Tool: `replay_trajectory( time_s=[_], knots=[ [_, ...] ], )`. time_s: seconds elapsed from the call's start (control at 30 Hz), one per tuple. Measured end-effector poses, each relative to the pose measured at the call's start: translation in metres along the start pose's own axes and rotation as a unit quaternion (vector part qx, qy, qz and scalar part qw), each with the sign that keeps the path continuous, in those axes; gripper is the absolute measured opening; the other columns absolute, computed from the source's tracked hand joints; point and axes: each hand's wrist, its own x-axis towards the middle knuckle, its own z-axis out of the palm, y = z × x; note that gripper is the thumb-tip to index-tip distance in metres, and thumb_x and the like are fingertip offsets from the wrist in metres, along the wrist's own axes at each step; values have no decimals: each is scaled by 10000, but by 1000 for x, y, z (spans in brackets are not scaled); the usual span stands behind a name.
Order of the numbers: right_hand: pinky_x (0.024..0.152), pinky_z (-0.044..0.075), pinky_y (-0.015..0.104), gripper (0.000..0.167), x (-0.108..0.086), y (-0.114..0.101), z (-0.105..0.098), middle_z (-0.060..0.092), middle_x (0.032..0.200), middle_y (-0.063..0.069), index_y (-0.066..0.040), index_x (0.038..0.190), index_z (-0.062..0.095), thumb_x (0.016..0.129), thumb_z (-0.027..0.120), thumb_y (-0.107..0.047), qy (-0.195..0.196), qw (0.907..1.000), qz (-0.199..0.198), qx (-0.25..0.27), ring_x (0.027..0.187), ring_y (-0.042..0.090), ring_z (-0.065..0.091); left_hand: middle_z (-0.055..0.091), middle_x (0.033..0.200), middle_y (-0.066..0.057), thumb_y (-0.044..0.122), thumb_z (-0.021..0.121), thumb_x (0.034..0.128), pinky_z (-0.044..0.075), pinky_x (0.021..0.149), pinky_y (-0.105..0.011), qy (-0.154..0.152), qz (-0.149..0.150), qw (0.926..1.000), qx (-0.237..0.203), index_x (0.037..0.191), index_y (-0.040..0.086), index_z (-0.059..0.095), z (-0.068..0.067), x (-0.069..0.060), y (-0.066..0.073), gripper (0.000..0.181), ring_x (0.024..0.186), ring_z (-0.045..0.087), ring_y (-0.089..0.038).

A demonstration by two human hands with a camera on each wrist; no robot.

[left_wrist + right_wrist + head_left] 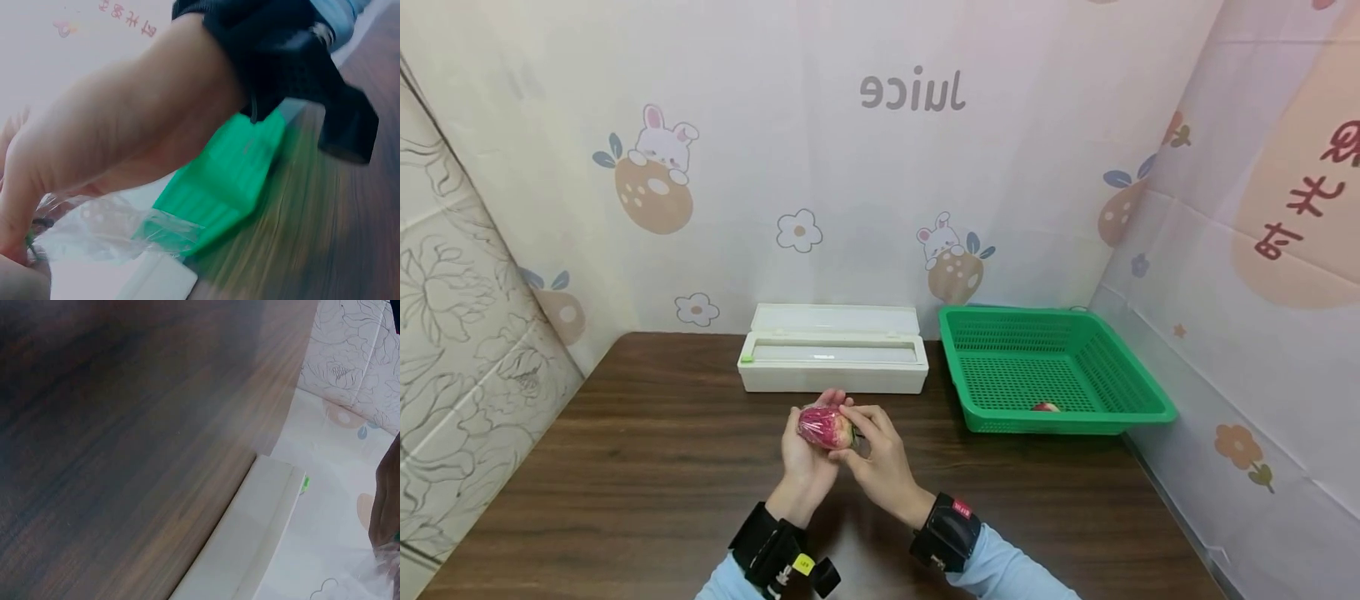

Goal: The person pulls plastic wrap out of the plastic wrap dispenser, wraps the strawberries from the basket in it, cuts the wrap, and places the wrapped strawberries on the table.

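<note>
A red fruit with a yellowish end [825,427], covered in shiny clear film, lies in my left hand [808,462], whose thumb and fingers hold it around the side. My right hand [880,467] pinches at the yellowish end with thumb and fingers. In the left wrist view, crinkled clear film [106,225] spreads loosely beside the fingers, and the fruit is mostly hidden. At the right edge of the right wrist view, only part of a hand and some blurred film [369,575] show.
Behind my hands is a long white cling film dispenser [833,379] with its lid raised and a green slider at its left. To its right, a green plastic basket [1067,422] contains a red fruit [1045,407]. Printed cloth walls border the brown wooden table [647,467].
</note>
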Motion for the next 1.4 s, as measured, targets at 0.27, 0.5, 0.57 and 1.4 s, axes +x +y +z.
replay_trajectory(
  time_s=[0.27, 0.5, 0.57, 1.4],
  knots=[
    [836, 495, 277, 609, 0, -2, 3, 544, 1082, 91, 18, 1237, 526, 702, 768, -145, 123, 9992, -112, 365, 1025, 209, 556, 637, 1054, -15, 464, 91, 977, 406, 965, -284, -523, 442, 9974, 224, 1052, 113, 567, -2, 1, 5, 597, 1092, 560, -160],
    [840, 482, 271, 558, -3, -2, 9, 563, 1080, 81, -40, 1183, 541, 694, 778, -167, 295, 9982, 51, 525, 991, 187, 565, 627, 816, -9, 394, 210, 992, 451, 841, -278, 386, 418, 9984, -61, 798, 124, 596, 3, 1, 3, 509, 852, 587, -135],
    [830, 484, 281, 557, -3, -2, 11, 566, 1073, 89, -36, 1174, 549, 685, 784, -160, 401, 9978, 15, 520, 980, 194, 562, 612, 801, 0, 377, 263, 990, 453, 823, -265, 603, 436, 9970, -224, 802, 119, 585, 4, 2, 3, 454, 827, 575, -124],
    [827, 507, 371, 539, 3, -14, 5, 550, 1063, 139, 23, 1140, 565, 647, 775, -33, 348, 9956, 456, 735, 985, 266, 574, 585, 802, 21, 363, 286, 1001, 472, 822, -278, 1083, 1032, 9815, 1195, 775, 140, 513, 1, 8, 5, 391, 852, 587, -129]
  ],
)
